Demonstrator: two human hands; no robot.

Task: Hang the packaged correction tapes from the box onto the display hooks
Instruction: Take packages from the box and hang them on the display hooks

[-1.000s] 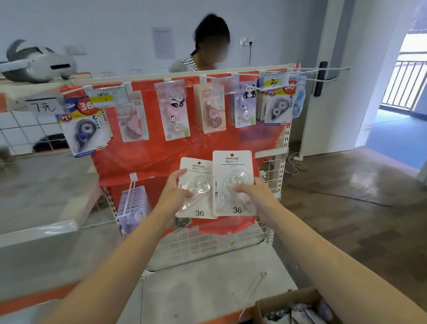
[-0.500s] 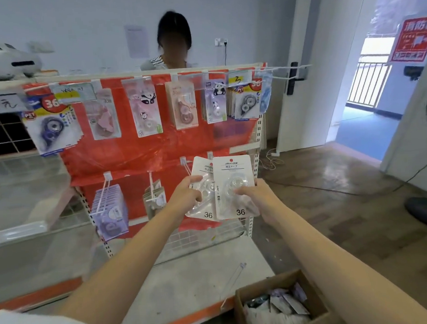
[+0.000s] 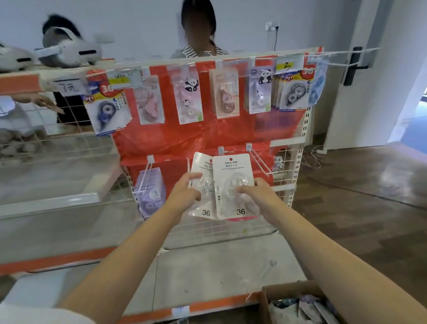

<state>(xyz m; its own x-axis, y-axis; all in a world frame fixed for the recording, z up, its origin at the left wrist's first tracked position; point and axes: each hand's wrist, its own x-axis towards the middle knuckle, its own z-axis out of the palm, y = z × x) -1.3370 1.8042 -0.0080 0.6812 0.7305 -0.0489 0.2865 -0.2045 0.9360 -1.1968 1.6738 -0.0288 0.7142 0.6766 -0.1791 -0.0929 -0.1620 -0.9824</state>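
Two tape packs, L pack (image 3: 202, 185) and R pack (image 3: 234, 185), now overlap more vs 1 s ago, held before lower hooks (image 3: 256, 160). L hand (image 3: 184, 193) pinches one, R hand (image 3: 256, 195) grips other. Box (image 3: 267, 307) bottom right; grey shelf (image 3: 215, 270), wood floor (image 3: 374, 201).

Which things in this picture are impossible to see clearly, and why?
Head view:
- Box: cut off by the bottom edge and the right arm; contents blurred.
- Left package: partly covered by the right package and the left hand.
- Hook tips: too thin and blurred.
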